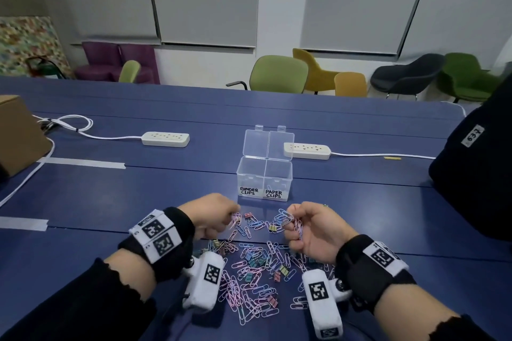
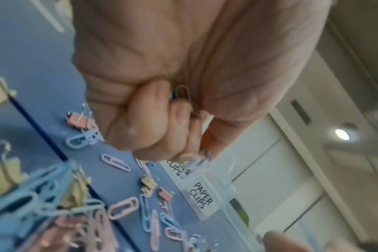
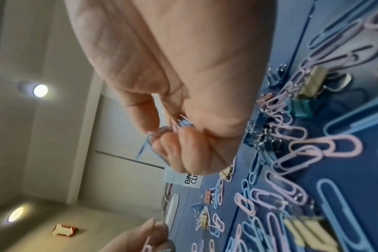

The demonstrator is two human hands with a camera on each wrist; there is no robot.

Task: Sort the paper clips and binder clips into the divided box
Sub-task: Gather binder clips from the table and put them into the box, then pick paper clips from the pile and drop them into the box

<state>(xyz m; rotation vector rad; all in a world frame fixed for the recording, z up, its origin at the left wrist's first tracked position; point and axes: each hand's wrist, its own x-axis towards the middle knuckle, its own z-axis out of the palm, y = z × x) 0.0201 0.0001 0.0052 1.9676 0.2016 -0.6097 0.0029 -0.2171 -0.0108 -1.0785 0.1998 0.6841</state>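
Note:
A clear divided box point(image 1: 264, 180) stands open on the blue table, its halves labelled "BINDER CLIPS" on the left and "PAPER CLIPS" point(image 2: 201, 196) on the right. In front of it lies a spread pile of pink and blue paper clips point(image 1: 249, 279) mixed with small coloured binder clips point(image 1: 273, 227). My left hand point(image 1: 213, 216) is curled round a bunch of pink and blue paper clips point(image 2: 183, 98) just above the pile. My right hand point(image 1: 307, 225) grips a bunch of blue and pink paper clips point(image 3: 166, 131) right of it.
Two white power strips point(image 1: 165, 139) point(image 1: 307, 150) with cables lie behind the box. A cardboard box point(image 1: 16, 133) sits at the far left and a black bag point(image 1: 476, 169) at the right edge. Tape strips point(image 1: 86, 163) mark the table. Chairs stand beyond.

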